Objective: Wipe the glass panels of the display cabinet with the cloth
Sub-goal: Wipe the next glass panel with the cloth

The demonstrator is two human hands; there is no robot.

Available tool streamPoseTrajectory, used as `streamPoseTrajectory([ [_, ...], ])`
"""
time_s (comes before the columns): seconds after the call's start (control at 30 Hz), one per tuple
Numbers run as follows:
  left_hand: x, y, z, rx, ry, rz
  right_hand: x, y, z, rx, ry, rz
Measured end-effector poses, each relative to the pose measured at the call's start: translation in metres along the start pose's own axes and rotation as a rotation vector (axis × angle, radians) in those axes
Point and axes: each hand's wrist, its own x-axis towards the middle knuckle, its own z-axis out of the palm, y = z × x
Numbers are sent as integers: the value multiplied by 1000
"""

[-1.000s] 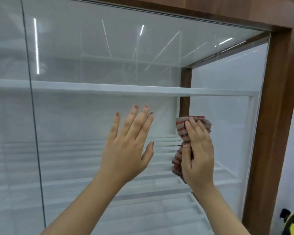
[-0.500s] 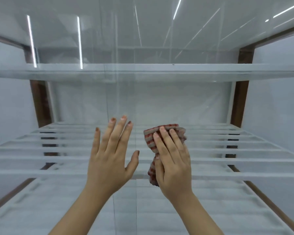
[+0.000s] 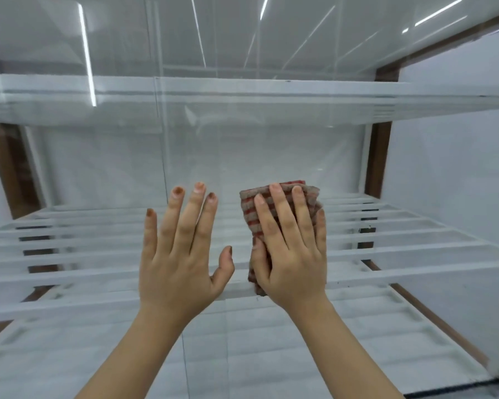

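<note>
1. Left hand (image 3: 182, 251): fingers straight and slightly spread, palm flat toward the glass panel (image 3: 271, 145). It holds nothing; it appears to rest on the pane as a brace, though actual contact cannot be confirmed.
2. Glass panel: rigid, smooth and, in my judgement, fragile. It should take even, flat pressure and no knocks. A vertical seam (image 3: 163, 174) runs just left of the left hand, so a second pane adjoins there.
3. Cloth (image 3: 249, 208): a red-and-grey striped rag, folded into a pad. Judged soft, light and compliant; best taken under a flat palm so it spreads against the glass without bunching.
4. Right hand (image 3: 291, 251): grip nearly fully open, fingers extended over the cloth, pressing it to the pane; the thumb lies along the cloth's left edge. The cloth sits mid-panel, just right of the left hand.
5. White shelves (image 3: 415, 243) show behind the glass.
</note>
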Motion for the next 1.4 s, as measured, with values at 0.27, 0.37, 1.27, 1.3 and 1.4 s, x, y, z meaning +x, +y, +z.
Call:
streamPoseTrajectory([
  [0.27, 0, 2, 1, -1, 23, -9, -25, -9, 2, 18, 26, 135],
  [0.37, 0, 2, 1, -7, 27, -9, -14, -18, 3, 22, -9, 34],
  [1.27, -1, 3, 2, -4, 60, -16, -24, 15, -5, 30, 51, 138],
  [1.3, -1, 3, 2, -4, 60, -16, -25, 11, -4, 24, 33, 84],
  [1.4, -1, 3, 2, -3, 63, -15, -14, 13, -5, 17, -4, -41],
])
